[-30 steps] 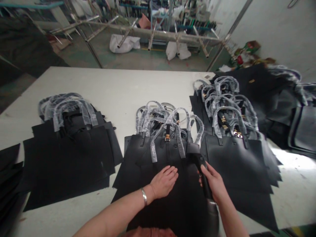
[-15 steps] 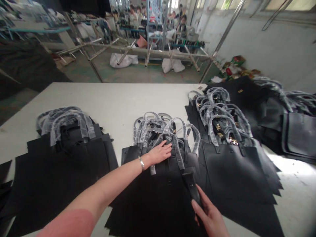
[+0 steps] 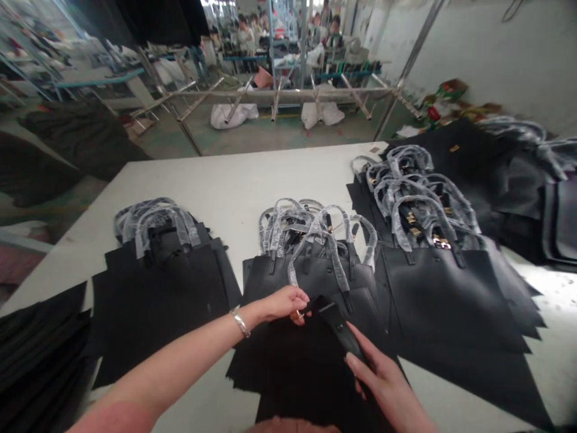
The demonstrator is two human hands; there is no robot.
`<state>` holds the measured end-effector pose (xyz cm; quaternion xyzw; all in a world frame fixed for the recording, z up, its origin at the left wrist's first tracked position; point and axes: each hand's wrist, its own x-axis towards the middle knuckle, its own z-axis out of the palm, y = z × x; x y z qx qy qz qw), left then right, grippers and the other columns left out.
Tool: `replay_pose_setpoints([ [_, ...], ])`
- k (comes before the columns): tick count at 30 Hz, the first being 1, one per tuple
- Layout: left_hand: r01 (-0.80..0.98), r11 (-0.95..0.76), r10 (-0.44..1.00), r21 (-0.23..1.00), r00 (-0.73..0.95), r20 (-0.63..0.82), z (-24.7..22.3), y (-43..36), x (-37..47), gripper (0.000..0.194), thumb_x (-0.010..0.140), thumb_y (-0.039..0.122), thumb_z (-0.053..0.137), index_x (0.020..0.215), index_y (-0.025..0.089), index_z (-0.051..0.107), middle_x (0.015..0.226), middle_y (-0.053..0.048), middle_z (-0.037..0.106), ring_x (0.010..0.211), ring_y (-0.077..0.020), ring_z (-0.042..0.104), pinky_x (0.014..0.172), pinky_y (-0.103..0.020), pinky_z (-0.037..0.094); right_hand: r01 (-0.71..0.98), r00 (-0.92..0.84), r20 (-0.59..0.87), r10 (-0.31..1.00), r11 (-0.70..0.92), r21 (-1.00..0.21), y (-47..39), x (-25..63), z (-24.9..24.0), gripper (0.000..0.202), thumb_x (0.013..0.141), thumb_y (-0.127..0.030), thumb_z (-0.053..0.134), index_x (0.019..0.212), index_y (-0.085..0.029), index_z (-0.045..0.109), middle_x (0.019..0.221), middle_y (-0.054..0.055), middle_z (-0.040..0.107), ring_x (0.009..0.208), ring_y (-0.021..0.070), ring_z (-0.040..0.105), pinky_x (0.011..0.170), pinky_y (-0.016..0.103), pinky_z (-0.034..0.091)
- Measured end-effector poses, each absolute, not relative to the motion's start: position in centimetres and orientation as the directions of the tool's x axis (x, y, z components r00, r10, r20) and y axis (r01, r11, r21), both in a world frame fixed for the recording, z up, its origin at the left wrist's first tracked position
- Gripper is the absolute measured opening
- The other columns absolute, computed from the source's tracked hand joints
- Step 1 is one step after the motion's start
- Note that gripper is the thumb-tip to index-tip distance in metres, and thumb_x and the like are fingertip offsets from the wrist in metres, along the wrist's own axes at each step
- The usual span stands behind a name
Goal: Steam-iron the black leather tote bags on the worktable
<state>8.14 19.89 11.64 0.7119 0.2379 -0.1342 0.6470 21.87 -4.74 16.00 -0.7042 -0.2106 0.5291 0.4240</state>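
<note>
Over the middle stack of black bag panels (image 3: 288,349), my left hand (image 3: 286,304) is pinched on a short black strap with a gold-coloured metal fitting (image 3: 296,315). Fingers hide part of that strap. My right hand (image 3: 383,376) wraps around a black hand tool (image 3: 338,328) with a wide, flat head. Its exact kind is unclear. The tool's head is close to the fingertips of my left hand, at the strap's end. Plastic-wrapped handles (image 3: 315,231) arch up from the top edges of the panels just beyond both hands.
To the left lies another stack of black panels (image 3: 157,307) with wrapped handles; a third stack (image 3: 444,307), with gold fittings, lies to the right. More black pieces (image 3: 45,337) are at the lower left. Past the white table (image 3: 234,174) stands a metal rack (image 3: 288,96), with people farther back.
My left hand has drawn back toward me from the handles and now pinches the strap near the tool. My right hand still holds the tool. The view has shifted a little to the left.
</note>
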Motion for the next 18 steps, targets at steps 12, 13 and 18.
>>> replay_pose_setpoints([
  [12, 0.218, 0.599, 0.405, 0.770, 0.747, -0.527, 11.6, 13.8, 5.9, 0.042, 0.074, 0.044, 0.071, 0.094, 0.007, 0.065, 0.080, -0.010, 0.067, 0.067, -0.0144, 0.062, 0.056, -0.020, 0.042, -0.296, 0.196, -0.629, 0.753, -0.566, -0.769, -3.2, 20.3, 17.4, 0.080, 0.079, -0.053, 0.064, 0.146, -0.021, 0.036, 0.082, 0.001, 0.065, 0.049, 0.0101, 0.053, 0.045, 0.023, 0.042],
  [13, 0.211, 0.623, 0.404, 0.754, 0.738, -0.541, 11.7, 13.6, 6.0, 0.036, 0.075, 0.039, 0.070, 0.093, 0.008, 0.066, 0.077, -0.009, 0.066, 0.065, -0.0135, 0.061, 0.055, -0.019, 0.041, -0.285, 0.189, -0.632, 0.752, -0.574, -0.768, -3.3, 20.1, 17.5, 0.079, 0.079, -0.053, 0.064, 0.146, -0.021, 0.037, 0.082, 0.001, 0.066, 0.048, 0.0101, 0.052, 0.045, 0.023, 0.042],
  [18, 0.150, 0.814, 0.335, 0.561, 0.668, -0.664, 11.6, 12.2, 6.5, 0.024, 0.071, 0.019, 0.066, 0.094, 0.012, 0.062, 0.076, -0.005, 0.061, 0.057, -0.0103, 0.054, 0.052, -0.020, 0.040, -0.275, 0.333, -0.592, 0.734, -0.525, -0.805, -3.6, 19.9, 17.5, 0.085, 0.076, -0.055, 0.067, 0.146, -0.018, 0.036, 0.078, 0.000, 0.064, 0.050, 0.0117, 0.052, 0.045, 0.024, 0.043],
])
